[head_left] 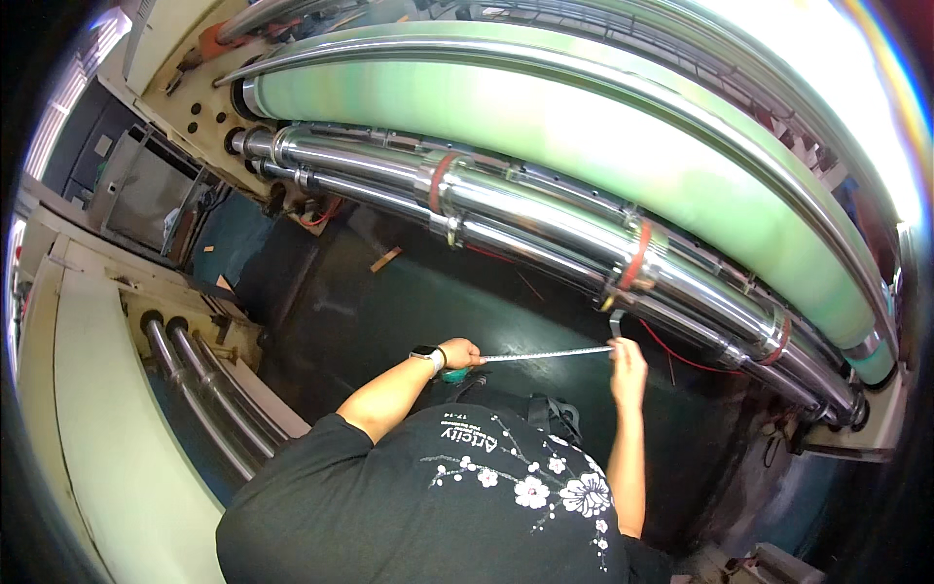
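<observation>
A tape measure's pale blade (545, 354) stretches between my two hands in front of my body. My left hand (460, 352), with a watch at its wrist, is closed around the tape measure, and part of its green case (455, 374) shows below the fingers. My right hand (626, 356) pinches the blade farther right. A short length of blade end (616, 322) stands up past those fingers, close under the lower steel bar (525, 249). Above it runs a thicker steel shaft (545, 222) with red-banded rings (637, 255). Whether the blade end touches the bar, I cannot tell.
A large pale green roller (545, 117) spans the far side, with a thin metal rail (486, 47) over it. At left are a pale machine panel (107, 409) and two steel bars (209, 389). A small wooden piece (386, 259) and red cord (681, 358) lie near the dark floor.
</observation>
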Tool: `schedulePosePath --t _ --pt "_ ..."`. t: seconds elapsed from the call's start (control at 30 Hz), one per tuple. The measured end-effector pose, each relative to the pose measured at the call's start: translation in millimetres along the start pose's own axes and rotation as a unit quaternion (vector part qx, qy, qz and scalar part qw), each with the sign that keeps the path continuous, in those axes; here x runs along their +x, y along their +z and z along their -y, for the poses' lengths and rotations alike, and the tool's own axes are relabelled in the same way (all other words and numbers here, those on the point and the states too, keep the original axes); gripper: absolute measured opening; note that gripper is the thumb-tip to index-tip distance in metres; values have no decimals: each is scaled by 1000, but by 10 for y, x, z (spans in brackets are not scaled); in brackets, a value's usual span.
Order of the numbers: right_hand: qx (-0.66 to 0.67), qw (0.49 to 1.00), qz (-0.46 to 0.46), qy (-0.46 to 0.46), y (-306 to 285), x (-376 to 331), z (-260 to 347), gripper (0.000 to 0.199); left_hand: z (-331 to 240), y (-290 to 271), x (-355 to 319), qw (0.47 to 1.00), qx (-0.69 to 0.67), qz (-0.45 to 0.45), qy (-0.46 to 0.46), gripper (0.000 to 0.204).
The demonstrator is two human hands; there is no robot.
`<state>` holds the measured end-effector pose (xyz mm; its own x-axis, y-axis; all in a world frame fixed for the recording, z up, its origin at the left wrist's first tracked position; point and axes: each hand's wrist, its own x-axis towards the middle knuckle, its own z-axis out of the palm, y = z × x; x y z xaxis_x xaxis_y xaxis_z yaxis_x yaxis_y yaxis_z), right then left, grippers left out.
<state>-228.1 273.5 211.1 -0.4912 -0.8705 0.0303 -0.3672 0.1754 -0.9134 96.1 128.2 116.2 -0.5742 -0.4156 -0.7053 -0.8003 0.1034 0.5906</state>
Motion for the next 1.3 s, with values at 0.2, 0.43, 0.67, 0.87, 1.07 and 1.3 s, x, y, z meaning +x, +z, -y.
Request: schedulePosePath --t 0.2,0.43,0.67,0.87,1.07,1.3 --pt "-15 982 146 -122 2186 464 784 14 842 -955 -342 989 125 -60 55 37" --pt "-203 959 90 -177 3373 1111 1092 12 2074 -1731 -1073 987 98 -121 34 35" --pt "-224 963 66 -138 3540 1299 1159 13 3039 -1767 -1401 987 25 -144 -64 39" --pt "-273 940 54 -199 3572 1312 1107 9 3638 -1684 -1408 986 32 -122 -110 41" --pt "-267 939 29 -215 3730 1346 1007 11 3705 -1735 -1371 981 10 -92 -168 38" --pt "-280 934 52 -217 3760 1533 893 18 3727 -1755 -1343 978 2 -114 -172 41"
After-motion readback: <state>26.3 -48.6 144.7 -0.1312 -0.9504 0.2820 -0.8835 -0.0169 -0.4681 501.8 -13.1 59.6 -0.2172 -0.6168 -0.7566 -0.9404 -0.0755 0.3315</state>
